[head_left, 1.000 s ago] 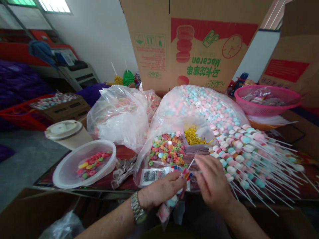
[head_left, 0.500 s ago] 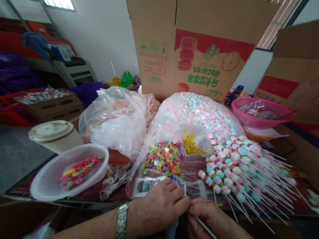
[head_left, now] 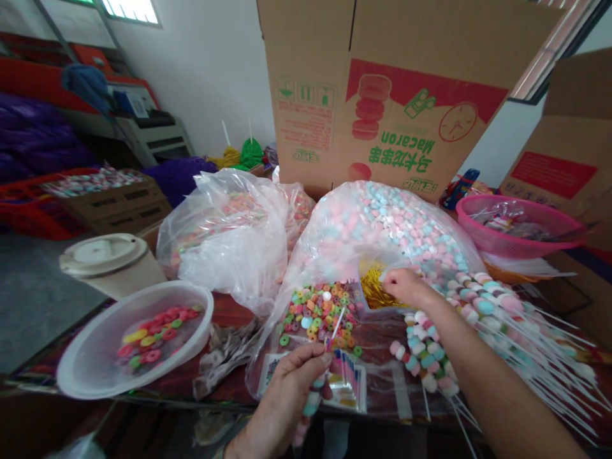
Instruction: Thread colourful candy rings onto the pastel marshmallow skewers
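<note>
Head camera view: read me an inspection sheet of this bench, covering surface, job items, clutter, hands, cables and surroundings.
Surface: red patterned table surface, crowded.
Job's things: candy skewers fanned out at right; coloured candy rings on a plastic bag; gold twist ties.
Clutter: plastic tub holding more rings; crumpled wrappers; pink basket.
Hands: left hand, fingers pinching a thin stick; right hand at the ties.
Cables: nothing seen.
Surroundings: Macaron carton behind; red crates and purple bags at left.
</note>
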Motion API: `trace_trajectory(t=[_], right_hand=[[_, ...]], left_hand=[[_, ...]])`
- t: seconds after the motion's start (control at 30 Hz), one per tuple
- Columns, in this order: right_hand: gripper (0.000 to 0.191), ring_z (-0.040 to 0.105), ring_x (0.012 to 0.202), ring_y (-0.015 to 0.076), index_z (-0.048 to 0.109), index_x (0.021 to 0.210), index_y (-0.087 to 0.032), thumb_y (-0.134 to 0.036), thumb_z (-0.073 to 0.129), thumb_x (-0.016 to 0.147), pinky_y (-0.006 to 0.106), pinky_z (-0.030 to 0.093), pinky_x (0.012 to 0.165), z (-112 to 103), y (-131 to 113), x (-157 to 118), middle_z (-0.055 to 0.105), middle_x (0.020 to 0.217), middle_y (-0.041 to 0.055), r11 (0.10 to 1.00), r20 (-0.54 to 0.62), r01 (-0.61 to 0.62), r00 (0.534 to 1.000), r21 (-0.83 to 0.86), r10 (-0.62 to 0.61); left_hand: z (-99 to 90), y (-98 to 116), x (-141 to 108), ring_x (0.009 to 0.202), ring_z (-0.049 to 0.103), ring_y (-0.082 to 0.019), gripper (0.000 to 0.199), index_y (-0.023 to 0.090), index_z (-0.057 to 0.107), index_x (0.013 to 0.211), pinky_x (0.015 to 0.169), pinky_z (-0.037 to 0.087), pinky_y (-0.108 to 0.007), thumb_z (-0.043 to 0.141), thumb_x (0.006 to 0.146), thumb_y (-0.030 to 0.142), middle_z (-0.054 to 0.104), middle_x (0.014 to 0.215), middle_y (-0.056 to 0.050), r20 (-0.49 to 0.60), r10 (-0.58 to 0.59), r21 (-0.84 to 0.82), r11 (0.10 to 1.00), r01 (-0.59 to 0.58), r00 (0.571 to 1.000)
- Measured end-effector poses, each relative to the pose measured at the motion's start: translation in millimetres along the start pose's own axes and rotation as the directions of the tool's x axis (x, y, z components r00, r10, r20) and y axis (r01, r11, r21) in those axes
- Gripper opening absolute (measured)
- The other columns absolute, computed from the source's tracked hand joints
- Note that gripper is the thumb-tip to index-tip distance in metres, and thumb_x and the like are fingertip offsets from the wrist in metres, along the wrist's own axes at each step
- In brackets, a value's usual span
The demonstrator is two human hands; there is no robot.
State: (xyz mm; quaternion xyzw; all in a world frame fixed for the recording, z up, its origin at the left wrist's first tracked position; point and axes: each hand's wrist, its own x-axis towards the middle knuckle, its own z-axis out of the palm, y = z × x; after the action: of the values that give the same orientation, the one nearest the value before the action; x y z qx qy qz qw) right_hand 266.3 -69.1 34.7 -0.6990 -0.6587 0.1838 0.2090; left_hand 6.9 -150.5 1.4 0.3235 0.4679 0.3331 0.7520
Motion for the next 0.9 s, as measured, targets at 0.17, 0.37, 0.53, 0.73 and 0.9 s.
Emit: trace_trajectory(t=[0.17, 0.37, 0.53, 0.73, 0.9], right_hand=[[0.02, 0.056, 0.065, 0.0139, 0.063, 0.071, -0.02, -0.031, 0.052, 0.082, 0.024, 0.043, 0.059, -18, -24, -80, 0.06, 0.067, -0.0017, 0.958, -0.04, 0.158, 0.987, 0.238, -0.153], [0.02, 0.057, 0.068, 0.0133, 0.061, 0.072, -0.019, -0.024, 0.05, 0.088, 0.024, 0.043, 0.064, 45, -51, -155, 0.061, 0.071, 0.0006, 0.847, -0.065, 0.247, 0.967, 0.471, -0.246], [0.018, 0.058, 0.075, 0.0149, 0.06, 0.073, -0.019, -0.025, 0.051, 0.087, 0.026, 0.046, 0.07, 60, -44, -167, 0.061, 0.076, 0.0012, 0.707, -0.099, 0.205, 0.977, 0.677, -0.189], [0.021, 0.056, 0.067, 0.0147, 0.06, 0.069, -0.018, -0.029, 0.053, 0.086, 0.026, 0.047, 0.065, 58, -38, -178, 0.058, 0.069, -0.0001, 0.62, -0.056, 0.137, 0.987, 0.772, -0.148], [0.021, 0.058, 0.097, 0.0231, 0.066, 0.095, -0.017, -0.03, 0.053, 0.084, 0.037, 0.047, 0.086, 63, -37, -187, 0.065, 0.1, 0.0099, 0.802, -0.261, 0.175, 0.965, 0.571, -0.026]], left_hand=[[5.1, 4, 3, 0.042, 0.053, -0.011, 0.026, 0.011, 0.063, 0.083, 0.038, 0.037, -0.018, 0.064, 0.069, 0.033, 0.063, 0.059, -0.005, 0.394, -0.162, -0.123, 0.966, 0.226, 0.905], [30.8, -9, 8, 0.045, 0.053, -0.01, 0.022, 0.01, 0.065, 0.076, 0.045, 0.04, -0.018, 0.064, 0.071, 0.031, 0.06, 0.052, -0.003, 0.477, -0.068, -0.299, 0.925, 0.234, 0.876], [25.5, -13, 0, 0.048, 0.055, -0.01, 0.024, 0.008, 0.066, 0.081, 0.048, 0.041, -0.018, 0.066, 0.072, 0.03, 0.062, 0.057, -0.004, 0.476, -0.077, -0.274, 0.934, 0.231, 0.876], [32.9, -15, -16, 0.047, 0.054, -0.01, 0.025, 0.009, 0.067, 0.081, 0.047, 0.042, -0.02, 0.068, 0.07, 0.031, 0.06, 0.055, -0.004, 0.482, -0.082, -0.225, 0.951, 0.213, 0.873], [41.8, -16, -23, 0.048, 0.055, -0.01, 0.02, 0.009, 0.065, 0.071, 0.042, 0.041, -0.017, 0.072, 0.063, 0.026, 0.062, 0.059, -0.003, 0.344, 0.004, -0.175, 0.983, 0.06, 0.939]])
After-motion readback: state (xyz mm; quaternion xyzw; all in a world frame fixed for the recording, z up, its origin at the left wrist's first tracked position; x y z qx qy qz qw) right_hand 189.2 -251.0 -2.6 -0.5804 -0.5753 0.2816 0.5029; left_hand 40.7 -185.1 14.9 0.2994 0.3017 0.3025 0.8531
